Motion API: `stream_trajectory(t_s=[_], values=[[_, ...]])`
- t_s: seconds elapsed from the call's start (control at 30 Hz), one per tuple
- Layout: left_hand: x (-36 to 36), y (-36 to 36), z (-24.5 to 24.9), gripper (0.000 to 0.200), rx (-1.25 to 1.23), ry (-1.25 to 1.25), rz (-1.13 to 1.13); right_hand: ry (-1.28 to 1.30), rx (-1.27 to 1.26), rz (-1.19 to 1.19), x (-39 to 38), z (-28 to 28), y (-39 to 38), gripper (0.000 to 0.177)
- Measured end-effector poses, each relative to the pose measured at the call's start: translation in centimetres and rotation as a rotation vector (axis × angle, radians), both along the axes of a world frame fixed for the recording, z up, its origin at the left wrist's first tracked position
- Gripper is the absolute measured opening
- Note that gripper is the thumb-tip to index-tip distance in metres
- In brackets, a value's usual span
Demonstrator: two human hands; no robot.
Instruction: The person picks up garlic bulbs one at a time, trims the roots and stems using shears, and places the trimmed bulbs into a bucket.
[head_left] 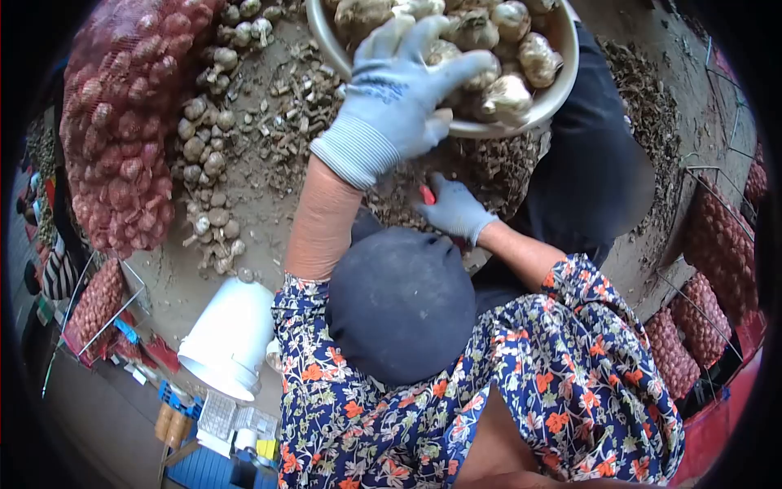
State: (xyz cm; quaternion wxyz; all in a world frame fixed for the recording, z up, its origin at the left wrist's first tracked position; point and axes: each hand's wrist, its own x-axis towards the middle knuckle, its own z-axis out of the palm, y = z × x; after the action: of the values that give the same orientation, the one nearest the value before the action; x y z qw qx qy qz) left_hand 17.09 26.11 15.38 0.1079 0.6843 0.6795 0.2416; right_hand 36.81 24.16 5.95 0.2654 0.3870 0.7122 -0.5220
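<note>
My left hand (399, 90), in a grey-white glove, reaches over the near left rim of a wide pale bowl (564, 81) with its fingers spread. The bowl holds large garlic bulbs (507, 96), some right beside the fingertips. Lower down, my gloved right hand (458, 212) is closed around a small red-handled tool (427, 195); the rest of the tool cannot be made out. Dry stem cuttings (301, 106) lie on the ground left of the bowl.
A full red mesh sack (122, 130) stands at the left, with loose garlic bulbs (213, 151) beside it. A white bucket (232, 334) lies tipped at lower left. More full sacks (700, 314) are at right. Dark rounded cloth shapes (403, 306) sit near my arms.
</note>
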Motion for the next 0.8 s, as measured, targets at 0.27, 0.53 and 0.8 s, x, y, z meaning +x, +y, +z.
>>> stream_trajectory(t_s=[0.27,0.53,0.8], values=[[-4.3,-7.0,0.7,0.015,0.68,-0.569,0.466,0.0,0.055,0.097,-0.8,-0.3,-1.3,0.058],[-9.5,-29.3,-18.6,0.016,0.157,-0.242,1.621,0.17,0.2,0.228,1.3,-2.0,-0.8,0.034],[-17.1,-40.3,-19.9,0.046,0.03,-0.107,2.175,-0.02,0.17,0.32,-1.6,-1.9,-2.6,0.039]])
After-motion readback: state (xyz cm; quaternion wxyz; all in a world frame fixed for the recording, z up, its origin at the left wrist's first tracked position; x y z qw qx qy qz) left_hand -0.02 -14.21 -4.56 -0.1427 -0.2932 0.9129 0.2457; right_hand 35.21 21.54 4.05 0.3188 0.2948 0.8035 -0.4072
